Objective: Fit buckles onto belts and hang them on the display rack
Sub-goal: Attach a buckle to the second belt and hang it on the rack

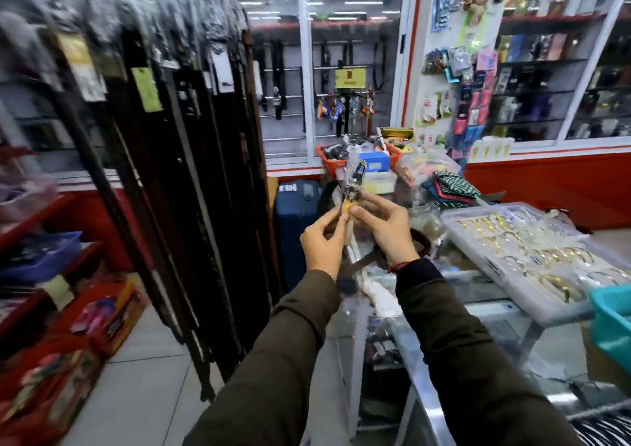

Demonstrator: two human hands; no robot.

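A metal buckle (355, 181) in a clear plastic wrap stands upright above my hands at mid-frame. My left hand (324, 240) pinches its lower end from the left. My right hand (384, 225) grips the same lower end, by a small yellow tag, from the right. A belt strap (356, 264) hangs down below my hands, partly hidden by them. The display rack (164, 158) on the left carries several dark belts with tags, blurred by motion.
A glass counter (454, 312) on the right holds a clear tray of gold bangles (532, 257) and a teal box (614, 319). Red baskets (341, 160) and packets sit behind. A blue suitcase (295, 227) stands on the floor. Red boxes (61, 360) lie low left.
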